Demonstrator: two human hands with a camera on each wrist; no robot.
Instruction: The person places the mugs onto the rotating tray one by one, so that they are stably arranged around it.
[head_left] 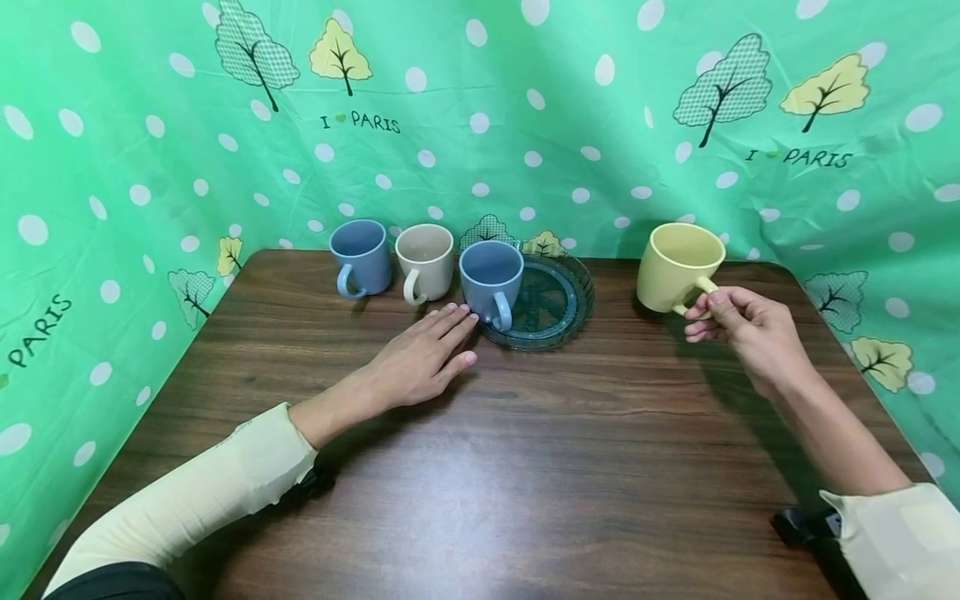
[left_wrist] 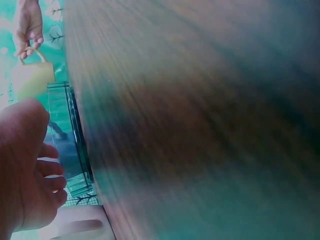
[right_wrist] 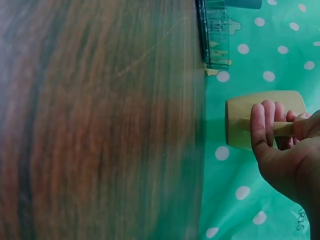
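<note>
My right hand (head_left: pixel 757 337) pinches the handle of a yellow mug (head_left: pixel 675 267) between thumb and fingers. The mug is upright, and in the right wrist view a strip of green cloth shows between its base (right_wrist: pixel 227 122) and the tabletop. My left hand (head_left: pixel 420 354) lies palm down with straight fingers, holding nothing. Its fingertips are right by the rim of a dark clear glass plate (head_left: pixel 573 308). A blue mug (head_left: pixel 487 271) stands on the plate's left part, handle toward me.
Left of the plate stand a white mug (head_left: pixel 427 258) and another blue mug (head_left: pixel 367 258), both upright with handles facing front. Green dotted cloth (head_left: pixel 480 150) hangs behind and beside the brown wooden table (head_left: pixel 525 467).
</note>
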